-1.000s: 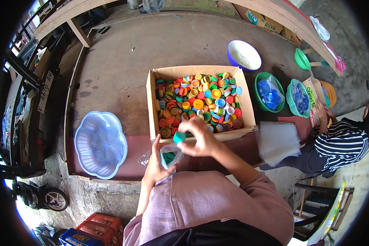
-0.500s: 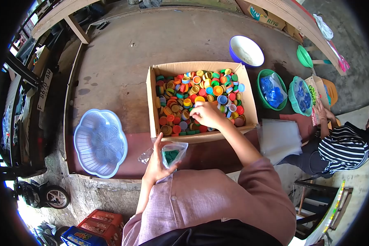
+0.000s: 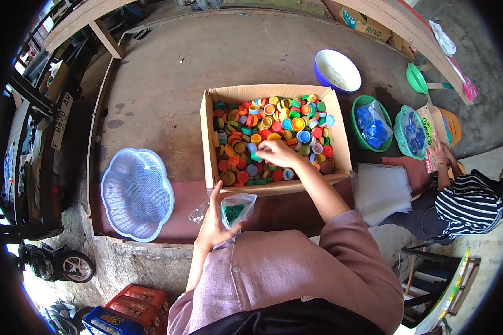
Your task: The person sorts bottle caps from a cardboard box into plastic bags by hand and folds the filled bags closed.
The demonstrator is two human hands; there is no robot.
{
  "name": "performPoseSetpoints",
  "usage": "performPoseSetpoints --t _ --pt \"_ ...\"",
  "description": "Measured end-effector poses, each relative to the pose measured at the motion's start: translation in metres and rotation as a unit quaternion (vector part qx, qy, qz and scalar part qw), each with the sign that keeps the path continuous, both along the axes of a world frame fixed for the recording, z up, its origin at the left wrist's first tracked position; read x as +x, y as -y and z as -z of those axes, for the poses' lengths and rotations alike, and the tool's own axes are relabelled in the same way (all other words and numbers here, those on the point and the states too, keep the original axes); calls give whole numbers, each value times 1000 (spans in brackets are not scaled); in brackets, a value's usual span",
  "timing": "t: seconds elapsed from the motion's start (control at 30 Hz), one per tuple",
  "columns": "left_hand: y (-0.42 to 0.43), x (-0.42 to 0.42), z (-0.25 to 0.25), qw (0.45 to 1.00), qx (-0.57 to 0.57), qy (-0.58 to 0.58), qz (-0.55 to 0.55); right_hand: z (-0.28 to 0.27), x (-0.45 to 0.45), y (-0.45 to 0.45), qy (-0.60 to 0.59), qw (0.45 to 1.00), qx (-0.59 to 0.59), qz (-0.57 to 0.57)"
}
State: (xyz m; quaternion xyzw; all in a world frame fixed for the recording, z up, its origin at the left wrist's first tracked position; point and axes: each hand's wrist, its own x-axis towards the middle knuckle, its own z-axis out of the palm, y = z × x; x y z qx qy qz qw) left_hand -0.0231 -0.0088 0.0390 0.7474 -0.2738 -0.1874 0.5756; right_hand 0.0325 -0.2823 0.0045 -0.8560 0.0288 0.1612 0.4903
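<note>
A cardboard box (image 3: 205, 148) full of loose plastic bottle caps (image 3: 271, 124) in many colours stands on the table in front of me. Over the caps near the front of the box, my right hand (image 3: 278, 154) pinches a green bottle cap (image 3: 255, 157) at its fingertips. Just outside the box's front edge, my left hand (image 3: 211, 223) grips a clear plastic bag (image 3: 248, 205), its mouth spread open. Several green caps (image 3: 233, 213) lie inside that bag. Part of the left palm is hidden behind the bag.
A pale blue basket (image 3: 137, 194) sits at left. A stack of clear bags (image 3: 381, 190) lies right of the box. Beyond are a purple-rimmed bowl (image 3: 337, 70) and green baskets (image 3: 370, 123) with bagged blue caps. A person in a striped top (image 3: 469, 202) works at far right.
My right hand has shifted slightly left within the box, and a green cap now shows at its fingertips. The left hand and bag have stayed in place.
</note>
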Motion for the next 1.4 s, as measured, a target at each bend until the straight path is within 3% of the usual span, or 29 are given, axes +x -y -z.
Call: performPoseSetpoints --t 0.1,0.3,0.37,0.43,0.57,0.7,0.77,0.8,0.83,0.9,0.97,1.0,1.03,1.1,1.2,1.33,1.4 --pt "-1 -1 -1 1000 -6 4 -1 3 5 16 -90 977 189 26" --pt "-1 -1 -1 1000 -9 13 -2 -4 6 14 -114 930 339 78" --pt "-3 -2 0 1000 -6 17 -3 -13 5 14 -59 893 416 163" --pt "-3 -2 1 1000 -9 27 -3 -12 5 21 12 883 416 217" --pt "-3 -1 1 1000 -3 10 -2 1 9 32 37 837 460 293" --pt "-1 2 0 1000 12 6 8 -12 6 22 46 859 404 311" --pt "-1 4 0 1000 18 -2 11 -1 6 21 145 931 232 242" --pt "-1 5 1 1000 17 -7 13 -6 3 15 191 952 42 235" --pt "-1 6 2 1000 16 -13 14 -12 1 13 232 949 -78 198" --pt "-1 7 0 999 19 -20 16 -18 4 2 428 855 -206 211" --pt "-1 9 -1 999 22 -26 16 -35 -7 2 320 909 -257 67" --pt "-2 9 -1 999 29 -25 18 -27 -10 4 274 946 -174 9" --pt "-2 10 -1 999 34 -22 21 -24 -16 3 141 983 -107 -40" --pt "-3 10 1 999 36 -21 22 -19 -26 0 -23 980 -107 -164" --pt "-3 11 3 999 36 -14 20 -23 -26 -11 -2 970 -161 -184" --pt "-3 12 2 999 36 -14 18 -16 -27 -9 21 961 -148 -232" --pt "-2 12 1 999 35 -12 15 -19 -27 -8 -42 973 -68 -215"
